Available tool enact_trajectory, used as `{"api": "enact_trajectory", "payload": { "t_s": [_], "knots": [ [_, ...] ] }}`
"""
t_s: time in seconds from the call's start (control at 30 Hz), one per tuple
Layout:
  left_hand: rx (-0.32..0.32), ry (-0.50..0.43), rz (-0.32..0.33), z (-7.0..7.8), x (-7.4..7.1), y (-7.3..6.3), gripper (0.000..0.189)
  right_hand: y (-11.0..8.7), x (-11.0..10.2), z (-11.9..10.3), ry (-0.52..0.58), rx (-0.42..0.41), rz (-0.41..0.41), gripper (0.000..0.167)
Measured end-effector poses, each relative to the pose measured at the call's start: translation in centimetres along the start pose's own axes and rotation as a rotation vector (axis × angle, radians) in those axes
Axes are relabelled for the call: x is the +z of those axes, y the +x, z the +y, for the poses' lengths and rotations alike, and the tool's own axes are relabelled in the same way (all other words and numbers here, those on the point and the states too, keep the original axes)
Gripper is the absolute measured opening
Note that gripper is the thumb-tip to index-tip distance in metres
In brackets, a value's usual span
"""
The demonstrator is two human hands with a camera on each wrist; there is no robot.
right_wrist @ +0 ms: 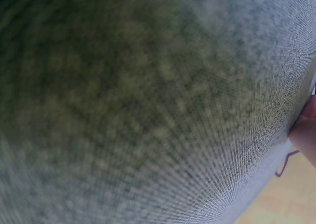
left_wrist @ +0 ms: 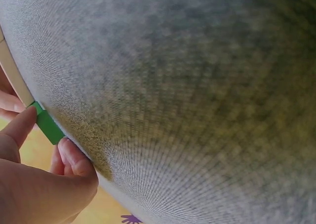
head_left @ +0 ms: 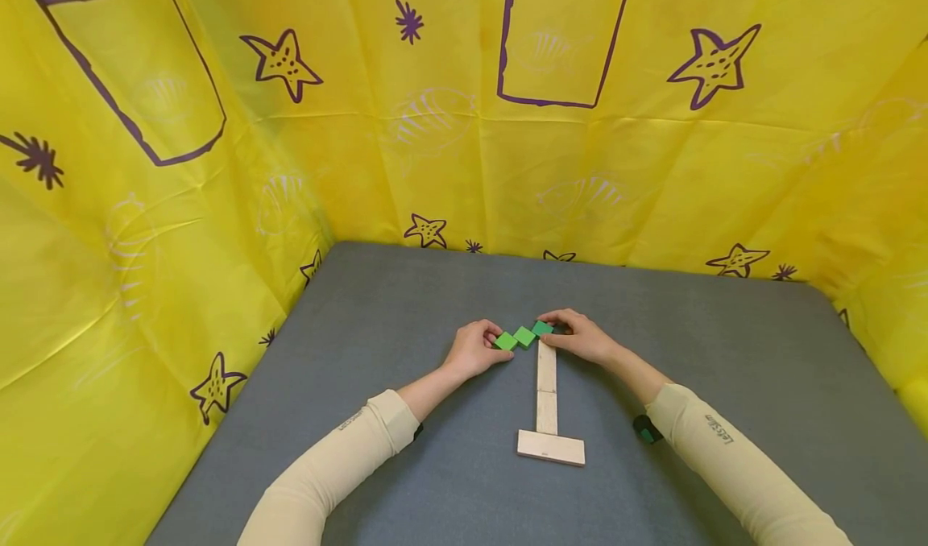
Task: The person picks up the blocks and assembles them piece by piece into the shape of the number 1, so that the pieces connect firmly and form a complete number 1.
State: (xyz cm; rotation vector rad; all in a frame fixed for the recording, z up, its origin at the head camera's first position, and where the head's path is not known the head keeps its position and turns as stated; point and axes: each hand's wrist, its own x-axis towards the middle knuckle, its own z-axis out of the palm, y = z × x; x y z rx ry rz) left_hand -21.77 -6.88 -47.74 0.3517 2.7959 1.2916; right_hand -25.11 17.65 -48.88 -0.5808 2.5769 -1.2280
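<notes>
Three green square blocks lie corner to corner in a slanting row in the head view. My left hand (head_left: 474, 349) pinches the leftmost light green block (head_left: 505, 341) between thumb and fingers. At the row's other end, my right hand (head_left: 582, 338) pinches the darker green block (head_left: 542, 328). The middle green block (head_left: 524, 337) sits between them, untouched by fingers. Below the darker block runs a pale wooden plank (head_left: 547, 369), its top end close to my right thumb. In the left wrist view a green block (left_wrist: 50, 128) shows between finger and thumb.
A second wooden plank (head_left: 547, 414) continues the upright line down to a wider crosswise plank (head_left: 551, 448). All lie on a grey cloth-covered table (head_left: 420, 449). Yellow printed curtains (head_left: 464, 151) stand along the table's back and left edges.
</notes>
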Motion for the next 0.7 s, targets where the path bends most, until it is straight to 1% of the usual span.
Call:
{"api": "enact_trajectory", "payload": {
  "t_s": [0.23, 0.4, 0.53, 0.7],
  "knots": [
    [0.005, 0.006, -0.009, -0.13, 0.16, 0.03, 0.037, -0.15, -0.02, -0.05, 0.0, 0.002, 0.0, 0.041],
    [0.022, 0.023, -0.014, -0.02, 0.05, -0.04, 0.039, -0.19, -0.15, -0.16, 0.005, 0.001, -0.007, 0.043],
    [0.02, 0.038, -0.025, 0.15, -0.16, -0.14, 0.041, -0.17, -0.24, -0.33, 0.008, 0.013, -0.017, 0.044],
    [0.025, 0.036, -0.04, 0.32, -0.53, -0.27, 0.04, -0.19, -0.49, -0.5, 0.053, 0.04, -0.008, 0.044]
  ]
}}
